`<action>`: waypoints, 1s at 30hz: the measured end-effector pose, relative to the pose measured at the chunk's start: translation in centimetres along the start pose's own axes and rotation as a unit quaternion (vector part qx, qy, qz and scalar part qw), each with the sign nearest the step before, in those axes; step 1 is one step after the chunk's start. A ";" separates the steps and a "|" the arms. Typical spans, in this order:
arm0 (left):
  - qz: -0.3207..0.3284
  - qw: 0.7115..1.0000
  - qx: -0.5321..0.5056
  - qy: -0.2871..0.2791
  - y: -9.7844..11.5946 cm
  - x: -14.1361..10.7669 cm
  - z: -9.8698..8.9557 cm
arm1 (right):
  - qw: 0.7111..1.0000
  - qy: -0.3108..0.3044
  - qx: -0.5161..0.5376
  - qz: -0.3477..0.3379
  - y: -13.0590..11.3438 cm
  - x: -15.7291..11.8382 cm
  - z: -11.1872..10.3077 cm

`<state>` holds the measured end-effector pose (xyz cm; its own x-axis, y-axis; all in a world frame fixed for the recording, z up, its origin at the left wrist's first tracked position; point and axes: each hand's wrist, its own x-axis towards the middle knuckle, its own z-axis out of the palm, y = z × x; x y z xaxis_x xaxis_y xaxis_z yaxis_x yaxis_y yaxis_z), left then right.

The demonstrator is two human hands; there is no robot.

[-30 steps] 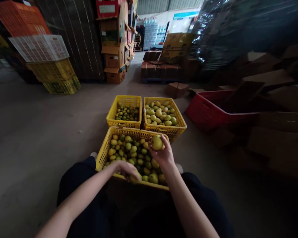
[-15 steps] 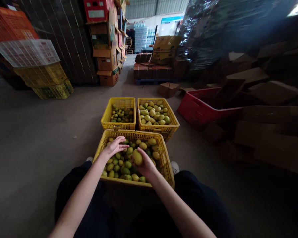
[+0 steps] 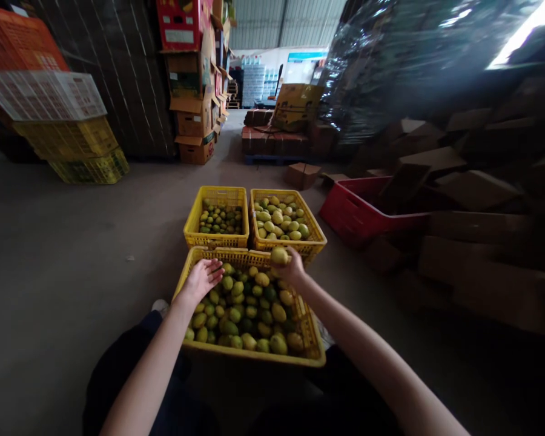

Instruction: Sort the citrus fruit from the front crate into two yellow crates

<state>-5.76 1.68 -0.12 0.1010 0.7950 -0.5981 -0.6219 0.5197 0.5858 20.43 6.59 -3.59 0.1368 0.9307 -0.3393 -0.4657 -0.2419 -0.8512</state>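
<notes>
A big yellow crate (image 3: 254, 357) full of yellow-green fruit lies on the floor between my knees. My right hand (image 3: 292, 269) is shut on one yellow fruit (image 3: 279, 255) and holds it over the crate's far rim, next to the far right crate (image 3: 315, 243) of larger fruit. My left hand (image 3: 203, 278) is open, fingers spread, palm down over the fruit at the near crate's far left corner. The far left crate (image 3: 191, 223) holds smaller, greener fruit.
A red crate (image 3: 354, 215) and tumbled cardboard boxes (image 3: 476, 230) fill the right side. Stacked yellow, white and orange crates (image 3: 68, 130) stand at the far left. Box stacks (image 3: 193, 85) and a loaded pallet (image 3: 277, 136) stand behind. Bare concrete floor (image 3: 72, 254) spreads left.
My right hand lifted a fruit from the middle of the near crate and carried it forward to the far rim. My left hand stayed over the crate's far left part.
</notes>
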 end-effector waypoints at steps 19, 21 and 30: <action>0.066 0.990 0.124 0.001 -0.4 0.2 -0.7 | 0.960 -0.061 -0.231 0.148 2.1 -3.6 -2.1; 0.098 0.971 0.216 0.009 -0.9 1.1 -1.3 | 0.964 -0.072 -0.220 0.131 1.7 -4.0 -2.0; -0.032 0.914 0.404 0.033 -8.3 5.0 -8.5 | 0.960 -0.211 -0.173 0.062 2.3 -8.2 -1.2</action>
<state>-6.71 -1.35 -12.64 0.0527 0.7482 -0.6613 0.1617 0.6471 0.7450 19.31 -1.97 -3.23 -0.3021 0.8993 -0.3161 -0.1272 -0.3667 -0.9216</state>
